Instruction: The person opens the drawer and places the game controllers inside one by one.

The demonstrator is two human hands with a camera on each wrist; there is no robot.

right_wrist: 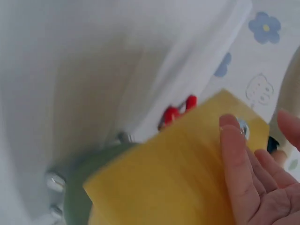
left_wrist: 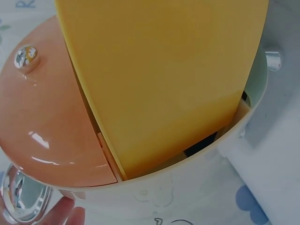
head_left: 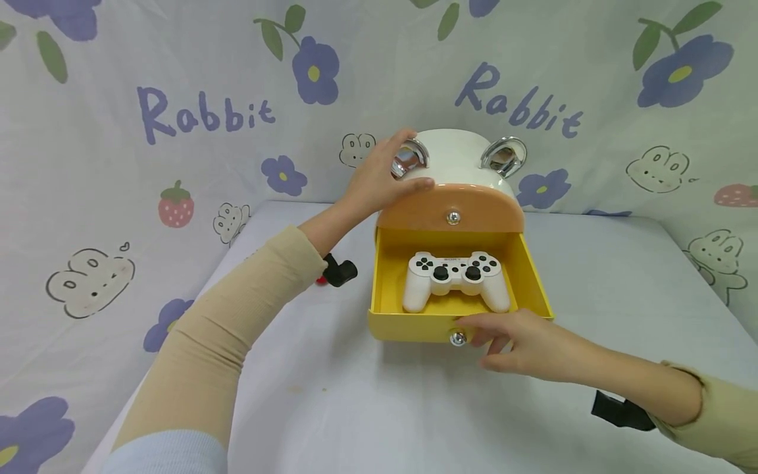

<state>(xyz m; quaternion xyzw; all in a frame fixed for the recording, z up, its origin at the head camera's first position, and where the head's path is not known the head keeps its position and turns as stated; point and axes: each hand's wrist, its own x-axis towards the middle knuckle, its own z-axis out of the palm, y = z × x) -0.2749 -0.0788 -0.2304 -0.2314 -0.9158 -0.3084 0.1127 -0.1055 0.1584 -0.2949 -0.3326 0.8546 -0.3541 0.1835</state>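
A rounded white storage box (head_left: 453, 141) with chrome ears stands on the table. Below its orange upper drawer (head_left: 408, 210), the yellow drawer (head_left: 385, 327) is pulled out, a white game controller (head_left: 456, 282) lying inside. My left hand (head_left: 381, 174) rests on the box's upper left, around the chrome ear (left_wrist: 28, 194), thumb stretched over the top of the orange front. At the yellow drawer's front, my right hand (head_left: 521, 342) has its index finger at the upper edge beside the round knob (head_left: 458, 338), thumb apart. In the right wrist view its fingers (right_wrist: 236, 173) are extended along the drawer.
A small black and red object (head_left: 339, 271) lies left of the box, partly hidden by the left forearm. Behind the table (head_left: 604, 276) hangs a printed cloth (head_left: 207, 59) with rabbits and flowers. Short silvery feet (right_wrist: 55, 182) show under the box.
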